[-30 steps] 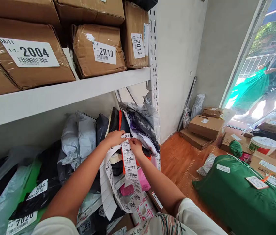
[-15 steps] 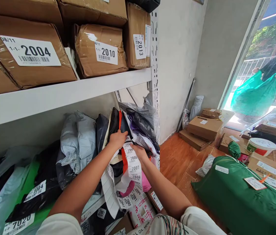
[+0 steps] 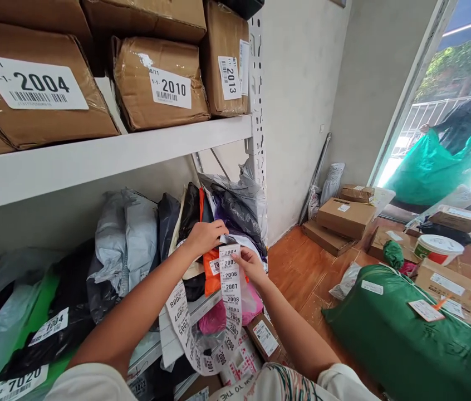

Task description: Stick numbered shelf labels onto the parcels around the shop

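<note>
A long white strip of numbered barcode labels [image 3: 230, 281] hangs in front of the lower shelf, reading 2004 down to 2008 and looping below. My left hand [image 3: 205, 236] is closed on the strip's top end, close to an orange parcel [image 3: 211, 273]. My right hand [image 3: 249, 260] pinches the strip's right edge just below. Behind them soft mail bags stand packed on the shelf, grey ones [image 3: 129, 239] to the left and dark ones [image 3: 235, 214] to the right.
Taped cartons labelled 2004 [image 3: 35, 89], 2010 [image 3: 158, 83] and 2013 [image 3: 225, 61] sit on the white upper shelf [image 3: 106, 159]. A big green sack [image 3: 411, 340] and several cardboard boxes [image 3: 346, 217] lie on the wooden floor. A person holds a green bag [image 3: 431, 170] at the doorway.
Both hands shifted slightly right and the label strip hangs straighter, with 2004 at its top. The person at the doorway moved the green bag.
</note>
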Action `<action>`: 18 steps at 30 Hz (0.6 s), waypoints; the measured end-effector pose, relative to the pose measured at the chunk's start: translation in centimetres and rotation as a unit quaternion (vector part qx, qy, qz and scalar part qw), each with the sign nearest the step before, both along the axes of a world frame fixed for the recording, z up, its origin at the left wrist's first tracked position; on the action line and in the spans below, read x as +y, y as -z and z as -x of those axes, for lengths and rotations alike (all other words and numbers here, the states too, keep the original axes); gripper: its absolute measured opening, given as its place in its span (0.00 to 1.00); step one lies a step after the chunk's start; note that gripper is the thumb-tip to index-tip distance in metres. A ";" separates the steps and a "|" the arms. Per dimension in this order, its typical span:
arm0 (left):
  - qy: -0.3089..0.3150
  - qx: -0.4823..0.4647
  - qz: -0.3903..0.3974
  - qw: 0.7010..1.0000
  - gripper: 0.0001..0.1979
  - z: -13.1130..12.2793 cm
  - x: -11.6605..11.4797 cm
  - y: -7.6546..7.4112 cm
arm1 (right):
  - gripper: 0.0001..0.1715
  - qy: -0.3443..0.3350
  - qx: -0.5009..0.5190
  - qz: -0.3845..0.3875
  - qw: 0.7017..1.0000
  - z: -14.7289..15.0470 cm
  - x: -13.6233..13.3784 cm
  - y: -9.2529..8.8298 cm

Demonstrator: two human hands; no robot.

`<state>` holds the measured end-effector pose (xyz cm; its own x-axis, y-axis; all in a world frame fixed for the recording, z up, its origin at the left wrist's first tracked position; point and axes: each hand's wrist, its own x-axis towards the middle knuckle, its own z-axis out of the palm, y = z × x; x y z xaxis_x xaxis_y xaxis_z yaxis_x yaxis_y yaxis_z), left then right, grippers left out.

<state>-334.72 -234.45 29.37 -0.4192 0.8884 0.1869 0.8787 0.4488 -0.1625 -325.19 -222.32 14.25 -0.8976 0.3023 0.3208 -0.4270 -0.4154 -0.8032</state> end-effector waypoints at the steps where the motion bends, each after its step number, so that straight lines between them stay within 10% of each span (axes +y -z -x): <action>1: -0.001 0.018 -0.008 1.000 0.13 0.0 -0.3 0.2 | 0.14 0.021 0.003 0.002 1.000 0.5 0.2 -0.2; 10: 0.070 -0.060 0.097 0.991 0.14 1.2 -1.8 -0.3 | 0.19 0.053 -0.004 0.056 0.997 1.9 3.3 -1.2; 14: 0.014 -0.143 0.072 0.987 0.17 2.1 -1.4 -0.9 | 0.25 -0.038 -0.005 -0.005 0.999 2.4 2.2 -1.5; 18: -0.058 -0.171 0.054 0.982 0.21 2.7 -0.7 -0.7 | 0.22 0.026 -0.064 -0.084 0.994 3.5 0.3 -1.6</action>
